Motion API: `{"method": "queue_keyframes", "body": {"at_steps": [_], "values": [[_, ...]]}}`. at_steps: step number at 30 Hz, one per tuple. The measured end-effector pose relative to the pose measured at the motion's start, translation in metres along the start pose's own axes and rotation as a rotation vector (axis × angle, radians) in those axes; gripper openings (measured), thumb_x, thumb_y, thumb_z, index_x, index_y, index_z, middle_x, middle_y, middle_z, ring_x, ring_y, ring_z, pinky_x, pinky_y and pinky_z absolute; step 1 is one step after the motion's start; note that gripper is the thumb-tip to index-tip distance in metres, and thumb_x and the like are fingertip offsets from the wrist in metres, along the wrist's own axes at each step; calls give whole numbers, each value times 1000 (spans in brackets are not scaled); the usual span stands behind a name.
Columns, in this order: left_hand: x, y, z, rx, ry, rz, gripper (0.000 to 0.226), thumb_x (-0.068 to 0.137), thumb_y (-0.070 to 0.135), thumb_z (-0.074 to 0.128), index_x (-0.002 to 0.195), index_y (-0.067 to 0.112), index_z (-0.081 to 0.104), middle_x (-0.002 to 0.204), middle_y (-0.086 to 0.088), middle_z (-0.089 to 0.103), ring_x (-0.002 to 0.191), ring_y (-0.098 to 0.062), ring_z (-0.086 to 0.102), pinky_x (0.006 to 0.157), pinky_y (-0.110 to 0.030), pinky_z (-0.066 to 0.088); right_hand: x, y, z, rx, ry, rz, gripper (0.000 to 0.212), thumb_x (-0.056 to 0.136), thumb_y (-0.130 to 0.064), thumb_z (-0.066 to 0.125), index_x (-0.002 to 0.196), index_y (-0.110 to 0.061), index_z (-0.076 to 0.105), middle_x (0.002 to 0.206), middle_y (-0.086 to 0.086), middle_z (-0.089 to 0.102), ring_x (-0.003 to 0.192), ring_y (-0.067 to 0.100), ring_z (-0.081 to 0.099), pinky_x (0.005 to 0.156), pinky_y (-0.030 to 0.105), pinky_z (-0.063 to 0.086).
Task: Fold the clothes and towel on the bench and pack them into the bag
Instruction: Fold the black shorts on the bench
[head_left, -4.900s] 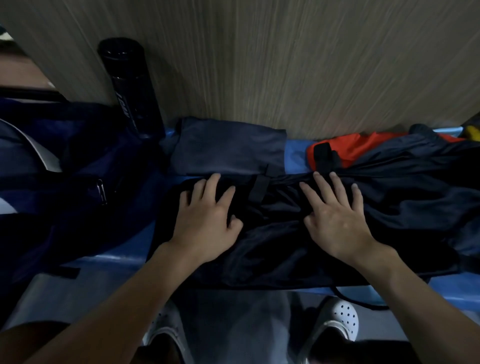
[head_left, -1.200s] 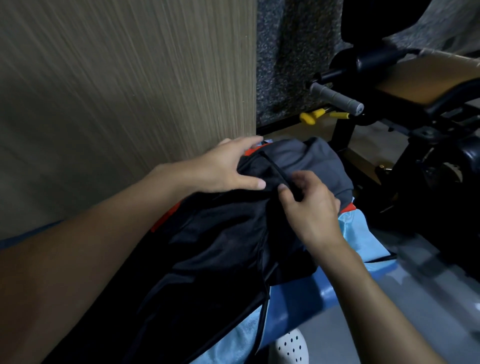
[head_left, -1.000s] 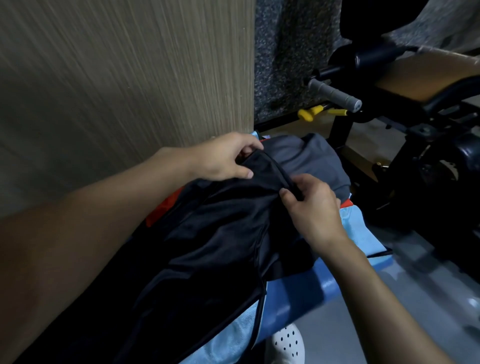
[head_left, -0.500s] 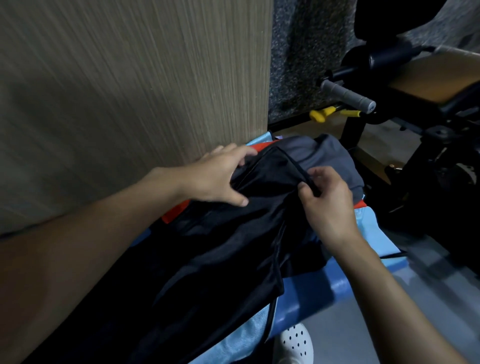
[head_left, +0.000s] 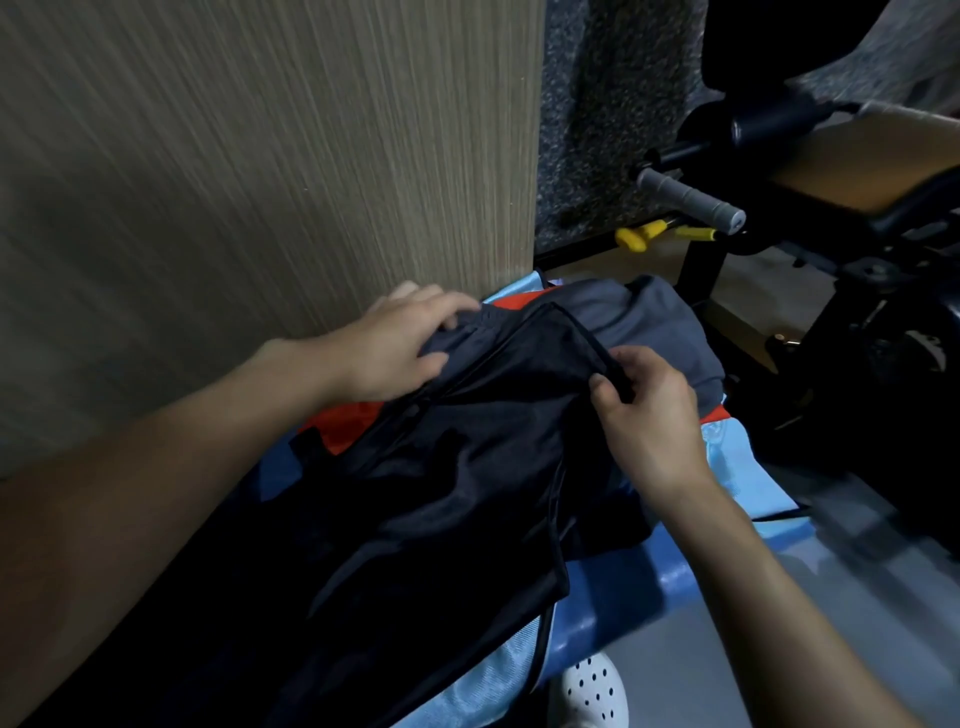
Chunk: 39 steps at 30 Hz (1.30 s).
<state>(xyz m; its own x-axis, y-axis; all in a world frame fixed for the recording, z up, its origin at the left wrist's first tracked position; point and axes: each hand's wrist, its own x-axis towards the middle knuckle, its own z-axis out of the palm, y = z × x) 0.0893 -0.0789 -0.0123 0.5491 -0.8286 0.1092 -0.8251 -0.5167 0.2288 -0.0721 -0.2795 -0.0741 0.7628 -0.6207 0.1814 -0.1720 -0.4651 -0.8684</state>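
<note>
We are looking at a wood-grain panel filling the upper left, with a speckled grey wall covering showing just to its right. A black exercise machine is standing on the grey floor along its far right edge, carrying a tan pad on top and a grey foam grip jutting out, with a yellow knob sitting just below that grip. A white perforated shoe is resting at the floor's near edge.
</note>
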Motion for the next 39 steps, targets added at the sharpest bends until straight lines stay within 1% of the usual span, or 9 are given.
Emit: {"method": "queue_keyframes", "body": {"at_steps": [3,7,11,14,17,20,24,33,39], "values": [[19,32,2,-143,51,63,77,80,39,71,147,16,41,137,-3,52,126,-21,45,111,-34,33,-1,-1,0,6,3,-17,20,87,-23,63,106,-23,65,95,-3,72,98,23,66,92,50,49],[46,57,0,-128,-73,131,88,80,34,79,153,21,31,152,1,41,139,-20,33,117,-38,25,-6,-7,-4,19,11,-128,17,88,-17,62,103,-23,66,89,-12,68,91,19,67,90,50,49],[53,64,-7,47,-118,167,53,84,27,74,133,36,54,123,19,56,126,-10,39,105,-39,21,-12,-14,-7,41,-5,-230,20,87,-21,61,106,-27,64,91,-18,65,90,12,64,91,52,48],[42,60,-16,172,-12,292,26,81,20,72,104,31,69,101,14,58,112,-13,46,93,-35,19,-19,-20,-6,65,-31,-300,30,81,-28,63,111,-31,60,98,-17,65,97,10,63,93,51,47],[18,50,-26,219,40,390,21,75,16,68,93,27,66,105,9,58,113,-16,48,92,-33,18,-27,-24,-3,11,-75,-375,33,76,-27,67,107,-23,62,97,-12,59,96,13,60,87,51,48],[-16,47,-33,238,60,434,22,70,14,59,89,23,58,119,9,62,133,-17,44,99,-37,21,-40,-33,2,-39,-103,-458,21,70,-17,63,92,-18,61,87,-11,52,84,18,57,76,49,48],[-70,35,-26,259,56,430,22,73,12,62,93,18,57,106,5,65,132,-19,48,108,-38,24,-70,-44,15,-231,-216,-580,31,66,-18,66,96,-19,60,91,-3,60,89,23,59,77,40,38],[-144,10,18,394,-62,196,40,56,14,67,95,18,58,103,1,54,109,-26,53,94,-39,39,-116,-37,43,-585,-492,-729,48,72,-40,72,117,-27,62,122,-6,54,113,23,47,90,40,35],[-154,8,29,487,-19,-60,37,64,20,55,99,18,68,118,-3,57,123,-26,48,98,-39,28,-122,-27,43,-769,-525,-644,53,79,-49,67,127,-32,57,150,4,40,133,30,38,101,51,37]]}}
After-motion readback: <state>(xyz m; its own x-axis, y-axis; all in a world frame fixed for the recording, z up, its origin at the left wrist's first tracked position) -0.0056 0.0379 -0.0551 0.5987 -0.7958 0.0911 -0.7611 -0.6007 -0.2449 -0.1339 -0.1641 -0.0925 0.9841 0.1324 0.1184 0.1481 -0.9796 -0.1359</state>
